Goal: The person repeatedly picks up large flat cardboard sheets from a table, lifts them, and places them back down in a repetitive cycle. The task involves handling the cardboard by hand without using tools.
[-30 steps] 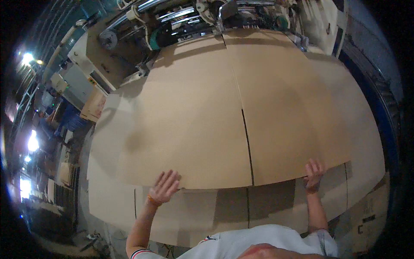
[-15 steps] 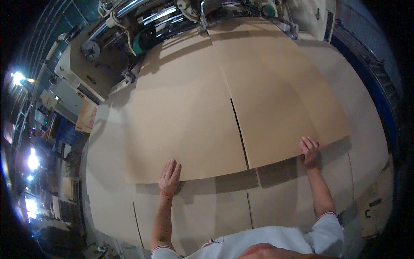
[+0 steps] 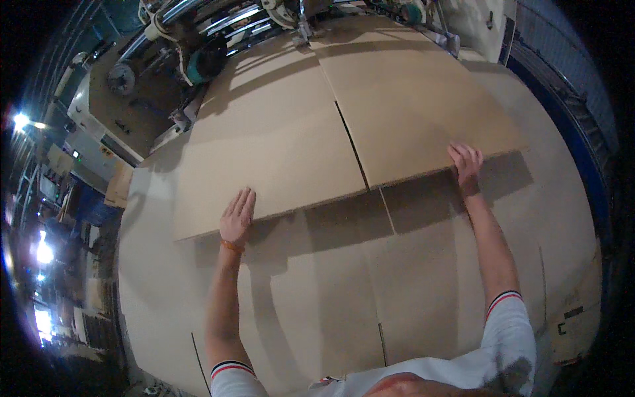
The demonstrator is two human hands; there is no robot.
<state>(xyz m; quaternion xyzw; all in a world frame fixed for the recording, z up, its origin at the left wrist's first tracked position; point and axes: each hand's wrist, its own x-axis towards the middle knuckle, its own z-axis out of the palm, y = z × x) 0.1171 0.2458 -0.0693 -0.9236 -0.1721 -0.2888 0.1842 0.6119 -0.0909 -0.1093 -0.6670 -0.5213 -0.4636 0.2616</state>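
A wide brown cardboard sheet (image 3: 278, 145) stretches away from me, its far end reaching under the machine's rollers. A dark slot (image 3: 351, 147) runs in from its near edge, in line with a crease. On the left part of that edge, my left hand (image 3: 237, 217) grips the sheet with fingers lying on top; its thumb is hidden. My right hand (image 3: 467, 167) holds the same edge farther right, fingers bent over it. Beneath lies another large cardboard sheet (image 3: 304, 298) with similar slots and creases, shaded by the upper one.
Across the far side stands a machine with metal rollers (image 3: 178, 13) and a beige side housing (image 3: 112, 106). At far right runs a blue rail (image 3: 562, 116). A cardboard box (image 3: 575, 331) sits at lower right, and another box (image 3: 119, 185) at left.
Both hands have moved away from me with the cardboard sheet, whose near edge is now farther off. More of the lower cardboard shows, and my arms are stretched farther out.
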